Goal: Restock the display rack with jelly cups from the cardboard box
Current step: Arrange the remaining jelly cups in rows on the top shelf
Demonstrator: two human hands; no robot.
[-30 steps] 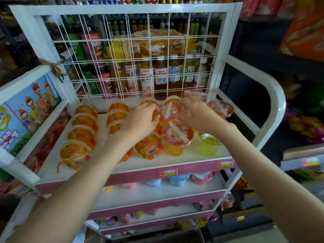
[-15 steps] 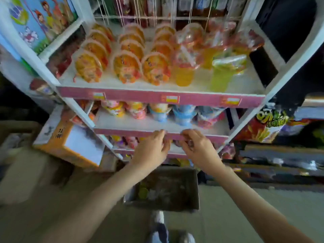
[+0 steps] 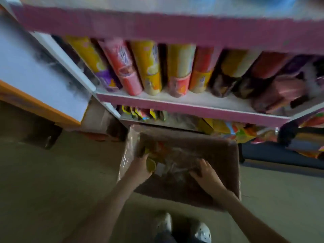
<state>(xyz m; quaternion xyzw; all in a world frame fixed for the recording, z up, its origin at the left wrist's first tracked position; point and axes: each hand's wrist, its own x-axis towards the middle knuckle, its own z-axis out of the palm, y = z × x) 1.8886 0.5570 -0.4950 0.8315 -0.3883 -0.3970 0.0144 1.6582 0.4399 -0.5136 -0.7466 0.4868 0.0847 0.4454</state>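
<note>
Pale shoes (image 3: 163, 223) stand nearest on a dull grey floor (image 3: 52, 172). Just ahead, both bare arms reach down into the brown cardboard box (image 3: 234, 165). Half a second ago the hands were up at the rack's lower shelves, so the person has likely gone back for more stock. The left hand (image 3: 139, 168) lies against a round yellow jelly cup (image 3: 151, 166); blur hides whether it grips. The right hand (image 3: 205, 173) rests with fingers spread on crinkly clear plastic wrap (image 3: 177, 165). Beyond, the pink-edged display rack (image 3: 175, 106) holds bright, blurred packets.
</note>
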